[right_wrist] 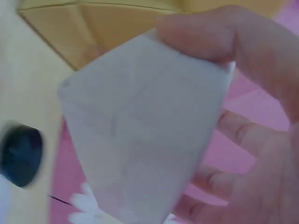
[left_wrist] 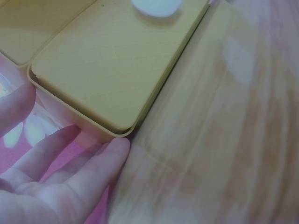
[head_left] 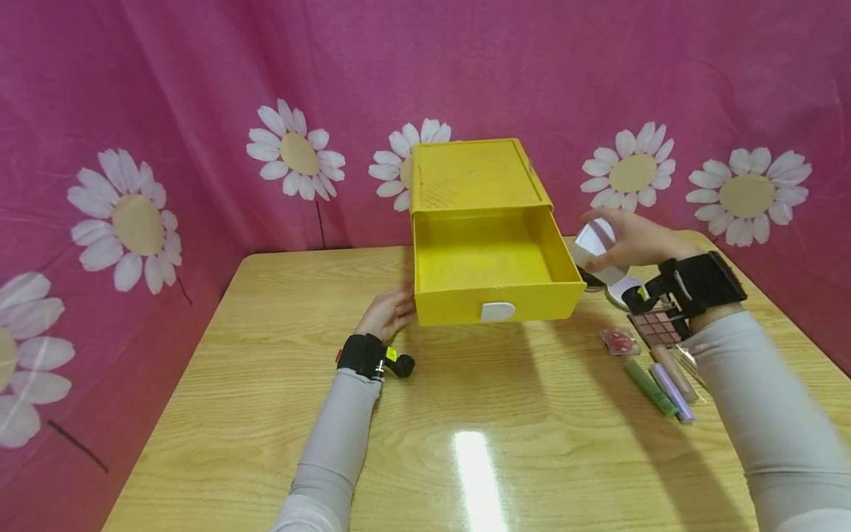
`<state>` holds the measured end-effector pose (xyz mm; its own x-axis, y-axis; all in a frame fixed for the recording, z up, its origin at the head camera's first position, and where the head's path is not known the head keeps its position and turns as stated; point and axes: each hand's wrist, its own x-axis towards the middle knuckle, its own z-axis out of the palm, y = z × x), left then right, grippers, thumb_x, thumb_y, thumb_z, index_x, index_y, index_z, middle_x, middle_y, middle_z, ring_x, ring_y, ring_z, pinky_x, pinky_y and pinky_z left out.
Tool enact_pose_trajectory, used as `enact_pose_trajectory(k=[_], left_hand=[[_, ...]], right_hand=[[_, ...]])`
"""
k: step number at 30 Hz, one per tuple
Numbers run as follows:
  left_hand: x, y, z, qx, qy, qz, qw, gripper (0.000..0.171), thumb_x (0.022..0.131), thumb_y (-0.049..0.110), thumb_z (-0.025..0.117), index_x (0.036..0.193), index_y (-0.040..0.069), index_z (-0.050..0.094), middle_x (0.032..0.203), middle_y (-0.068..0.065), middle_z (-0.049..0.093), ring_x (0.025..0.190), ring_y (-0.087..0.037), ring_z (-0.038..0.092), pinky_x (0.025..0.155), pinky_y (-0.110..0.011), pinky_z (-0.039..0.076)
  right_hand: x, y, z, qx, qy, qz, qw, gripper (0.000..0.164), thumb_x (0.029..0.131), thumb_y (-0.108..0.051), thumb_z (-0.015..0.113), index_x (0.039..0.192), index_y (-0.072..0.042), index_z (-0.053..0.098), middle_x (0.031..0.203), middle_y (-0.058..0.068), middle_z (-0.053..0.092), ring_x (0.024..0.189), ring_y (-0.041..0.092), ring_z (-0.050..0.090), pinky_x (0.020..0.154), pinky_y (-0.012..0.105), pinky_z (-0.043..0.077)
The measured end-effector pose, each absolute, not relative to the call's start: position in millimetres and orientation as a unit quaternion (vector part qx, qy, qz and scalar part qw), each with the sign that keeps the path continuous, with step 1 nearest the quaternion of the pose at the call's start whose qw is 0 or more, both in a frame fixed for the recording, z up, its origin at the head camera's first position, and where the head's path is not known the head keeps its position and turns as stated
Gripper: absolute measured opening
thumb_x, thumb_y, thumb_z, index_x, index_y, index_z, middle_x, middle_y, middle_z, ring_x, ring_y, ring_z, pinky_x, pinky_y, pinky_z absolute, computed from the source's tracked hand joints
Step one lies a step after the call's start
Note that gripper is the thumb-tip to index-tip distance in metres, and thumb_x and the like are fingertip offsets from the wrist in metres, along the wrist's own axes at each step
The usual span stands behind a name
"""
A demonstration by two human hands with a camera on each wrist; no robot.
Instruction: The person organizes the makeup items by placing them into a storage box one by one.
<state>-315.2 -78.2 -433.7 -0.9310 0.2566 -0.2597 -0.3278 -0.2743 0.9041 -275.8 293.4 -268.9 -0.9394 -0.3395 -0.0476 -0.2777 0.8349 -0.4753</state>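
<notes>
A yellow drawer unit (head_left: pixel 477 174) stands at the back of the table, its top drawer (head_left: pixel 488 251) pulled out and its inside bare. In the left wrist view a lower drawer front (left_wrist: pixel 117 60) with a white handle (left_wrist: pixel 158 5) sits within its frame. My left hand (head_left: pixel 388 314) rests against the unit's left side, fingers fairly straight, fingertips at the lower corner. To the right of the drawer, my right hand (head_left: pixel 631 238) grips a white angular box (right_wrist: pixel 145 126) between thumb and fingers, raised above the table. The box's contents cannot be seen.
On the right of the table lie an eyeshadow palette (head_left: pixel 654 327), a small red compact (head_left: pixel 620 341), a green tube (head_left: pixel 650 387), a lilac tube (head_left: pixel 673 393) and a brownish tube (head_left: pixel 674 373). A round white-rimmed item (head_left: pixel 621 292) lies below my right hand. A pink flowered curtain (head_left: pixel 505 74) hangs behind.
</notes>
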Motion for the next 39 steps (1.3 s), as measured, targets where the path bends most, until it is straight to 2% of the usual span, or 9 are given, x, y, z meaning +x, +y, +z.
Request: enact_pose_trajectory(k=[2, 9, 18, 22, 26, 31, 39], left_hand=[[-316, -78, -435, -0.029, 0.569, 0.801, 0.184, 0.043, 0.096, 0.014, 0.048, 0.136, -0.001, 0.040, 0.137, -0.019, 0.041, 0.110, -0.023, 0.049, 0.101, -0.041, 0.037], [-317, -77, -437, -0.036, 0.574, 0.798, 0.181, 0.043, 0.096, 0.015, 0.048, 0.136, 0.000, 0.041, 0.137, -0.019, 0.042, 0.110, -0.023, 0.050, 0.098, -0.040, 0.039], [-316, -77, -431, -0.041, 0.574, 0.800, 0.172, 0.042, 0.096, 0.012, 0.048, 0.134, -0.003, 0.041, 0.137, -0.019, 0.041, 0.111, -0.024, 0.048, 0.101, -0.042, 0.037], [-315, -77, -432, -0.039, 0.571, 0.801, 0.176, 0.042, 0.096, 0.012, 0.046, 0.135, -0.003, 0.040, 0.137, -0.020, 0.041, 0.107, -0.022, 0.050, 0.101, -0.041, 0.037], [-315, -77, -433, -0.037, 0.568, 0.803, 0.178, 0.042, 0.096, 0.012, 0.045, 0.135, -0.004, 0.039, 0.137, -0.021, 0.040, 0.112, -0.025, 0.047, 0.102, -0.042, 0.036], [-314, -78, -434, -0.036, 0.569, 0.803, 0.175, 0.041, 0.096, 0.011, 0.045, 0.135, -0.004, 0.040, 0.137, -0.022, 0.040, 0.113, -0.026, 0.047, 0.102, -0.043, 0.036], [-315, -78, -436, -0.036, 0.581, 0.794, 0.174, 0.039, 0.097, 0.012, 0.045, 0.133, -0.002, 0.043, 0.131, -0.019, 0.048, 0.093, -0.015, 0.056, 0.090, -0.035, 0.044]], right_hand=[[-275, 291, -248, -0.167, 0.959, -0.220, 0.060, 0.074, 0.071, -0.013, 0.078, 0.132, -0.004, 0.037, 0.105, 0.024, 0.047, 0.083, 0.030, 0.050, 0.058, 0.032, 0.051], [-272, 267, -187, -0.205, 0.962, -0.168, 0.068, 0.070, 0.074, -0.016, 0.076, 0.132, -0.009, 0.038, 0.110, 0.021, 0.046, 0.088, 0.032, 0.048, 0.062, 0.033, 0.052], [-271, 215, -143, -0.266, 0.949, -0.130, 0.110, 0.070, 0.077, -0.021, 0.074, 0.135, -0.014, 0.035, 0.117, 0.018, 0.042, 0.095, 0.033, 0.046, 0.068, 0.032, 0.054], [-271, 190, -138, -0.310, 0.936, -0.112, 0.125, 0.068, 0.077, -0.022, 0.074, 0.134, -0.016, 0.037, 0.118, 0.014, 0.042, 0.098, 0.030, 0.043, 0.073, 0.032, 0.051], [-275, 168, -141, -0.344, 0.922, -0.103, 0.148, 0.067, 0.077, -0.021, 0.075, 0.133, -0.018, 0.038, 0.125, 0.011, 0.040, 0.105, 0.028, 0.039, 0.083, 0.037, 0.044], [-286, 146, -154, -0.392, 0.900, -0.098, 0.165, 0.066, 0.075, -0.018, 0.075, 0.132, -0.014, 0.041, 0.130, 0.010, 0.041, 0.107, 0.027, 0.037, 0.087, 0.039, 0.037], [-292, 121, -172, -0.419, 0.887, -0.075, 0.180, 0.063, 0.073, -0.020, 0.077, 0.128, -0.016, 0.046, 0.129, 0.007, 0.046, 0.108, 0.025, 0.040, 0.090, 0.039, 0.036]])
